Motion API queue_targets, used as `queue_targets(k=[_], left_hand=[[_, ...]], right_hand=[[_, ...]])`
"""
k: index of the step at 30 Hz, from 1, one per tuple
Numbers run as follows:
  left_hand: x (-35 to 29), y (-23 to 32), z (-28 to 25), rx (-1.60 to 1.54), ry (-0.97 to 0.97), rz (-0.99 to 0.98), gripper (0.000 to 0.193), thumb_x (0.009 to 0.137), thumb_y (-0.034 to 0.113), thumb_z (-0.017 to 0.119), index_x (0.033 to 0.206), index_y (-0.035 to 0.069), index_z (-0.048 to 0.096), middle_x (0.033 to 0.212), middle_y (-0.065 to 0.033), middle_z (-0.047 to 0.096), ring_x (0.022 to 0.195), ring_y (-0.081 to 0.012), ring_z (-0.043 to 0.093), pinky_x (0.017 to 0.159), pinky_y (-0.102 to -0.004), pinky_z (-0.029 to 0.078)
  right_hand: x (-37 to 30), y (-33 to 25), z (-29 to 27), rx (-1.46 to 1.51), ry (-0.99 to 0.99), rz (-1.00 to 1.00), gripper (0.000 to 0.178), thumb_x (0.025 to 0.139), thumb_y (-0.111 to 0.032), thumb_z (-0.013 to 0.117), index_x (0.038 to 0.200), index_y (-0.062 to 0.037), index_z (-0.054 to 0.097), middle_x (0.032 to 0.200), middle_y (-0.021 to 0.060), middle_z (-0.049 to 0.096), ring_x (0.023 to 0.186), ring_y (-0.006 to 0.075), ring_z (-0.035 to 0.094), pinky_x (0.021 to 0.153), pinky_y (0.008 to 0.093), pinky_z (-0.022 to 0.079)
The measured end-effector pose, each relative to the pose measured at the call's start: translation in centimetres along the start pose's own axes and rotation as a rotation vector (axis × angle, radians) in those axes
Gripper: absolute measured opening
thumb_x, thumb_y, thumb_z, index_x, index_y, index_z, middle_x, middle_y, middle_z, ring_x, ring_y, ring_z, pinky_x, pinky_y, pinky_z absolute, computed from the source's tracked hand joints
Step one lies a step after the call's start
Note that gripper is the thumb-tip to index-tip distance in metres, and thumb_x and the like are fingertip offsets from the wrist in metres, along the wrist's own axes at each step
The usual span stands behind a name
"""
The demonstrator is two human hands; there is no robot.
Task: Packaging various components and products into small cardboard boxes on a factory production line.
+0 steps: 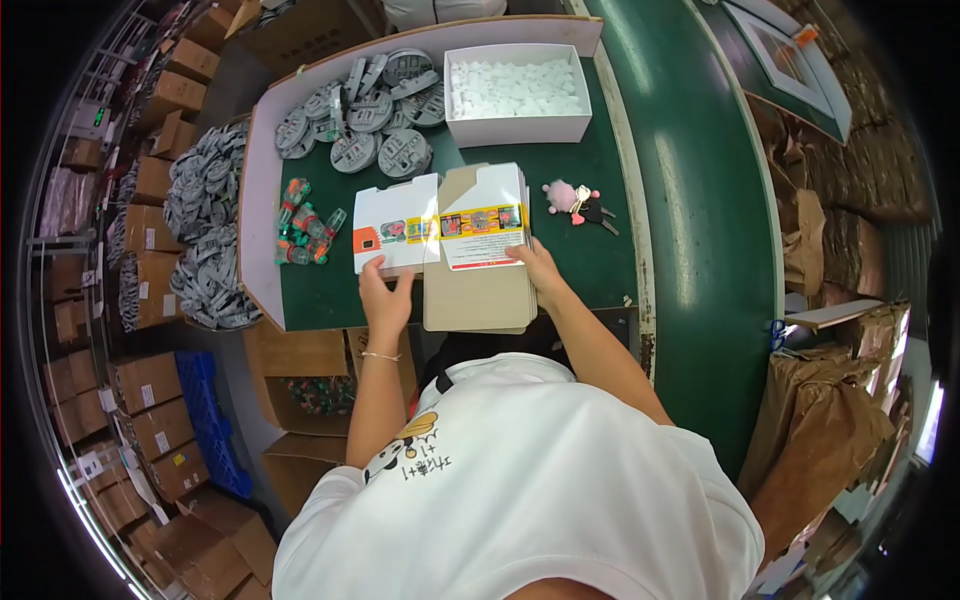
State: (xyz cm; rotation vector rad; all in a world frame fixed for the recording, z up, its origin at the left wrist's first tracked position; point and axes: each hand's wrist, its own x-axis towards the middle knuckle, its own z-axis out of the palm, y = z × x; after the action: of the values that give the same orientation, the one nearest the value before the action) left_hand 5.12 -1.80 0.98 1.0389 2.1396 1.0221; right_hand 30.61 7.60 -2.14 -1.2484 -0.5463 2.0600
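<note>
Two printed cardboard pieces lie side by side in front of me, white with a yellow picture strip. My left hand [385, 298] grips the near edge of the left printed carton [393, 205], its thumb and fingertips at the edge. The right carton [497, 190] rests on a stack of flat grey-brown cartons [475, 305]. My right hand [538, 268] holds this carton at its right edge, thumb on top and the other fingers partly hidden. The two cartons meet or overlap near the middle; I cannot tell whether they are joined.
Round grey plastic parts [405, 153] are piled at the back left of the green table. A white box [520, 130] of small white pieces stands behind the cartons. Small green-orange bottles [312, 225] lie left, keys with a pink pompom [565, 197] right. A green conveyor [690, 200] runs alongside.
</note>
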Motion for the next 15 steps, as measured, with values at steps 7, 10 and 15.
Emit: queue_targets(k=[7,10,15], left_hand=[[-0.1,3.3,4.2,0.428,-0.17,0.477,0.072,0.082,0.03,0.071,0.14,0.001,0.039,0.147,-0.0279,0.033,0.14,-0.0419,0.026,0.114,-0.0473,0.023],[0.4,2.4,6.4,0.47,-0.18,0.362,0.072,0.086,0.035,0.065,0.145,0.004,0.035,0.155,-0.0277,0.018,0.146,-0.0431,0.012,0.116,-0.0524,0.014],[-0.6,1.1,7.9,0.685,-0.045,0.473,0.07,0.089,0.038,0.058,0.146,0.005,0.033,0.157,-0.0262,0.014,0.146,-0.0443,0.008,0.115,-0.0576,0.009]], right_hand=[[0.8,2.1,-2.4,0.014,-0.005,-0.013,0.044,0.088,-0.011,0.063,0.127,0.0048,0.05,0.112,0.0137,0.063,0.097,0.0205,0.064,0.084,0.0344,0.053],[0.7,2.6,-3.5,0.092,0.054,-0.06,0.045,0.091,-0.013,0.063,0.13,0.0062,0.05,0.108,0.0122,0.064,0.094,0.0181,0.064,0.082,0.0316,0.054],[0.3,3.2,-5.2,-0.112,0.138,-0.041,0.038,0.094,-0.018,0.063,0.122,0.0078,0.058,0.099,0.008,0.067,0.086,0.013,0.064,0.077,0.0265,0.054]])
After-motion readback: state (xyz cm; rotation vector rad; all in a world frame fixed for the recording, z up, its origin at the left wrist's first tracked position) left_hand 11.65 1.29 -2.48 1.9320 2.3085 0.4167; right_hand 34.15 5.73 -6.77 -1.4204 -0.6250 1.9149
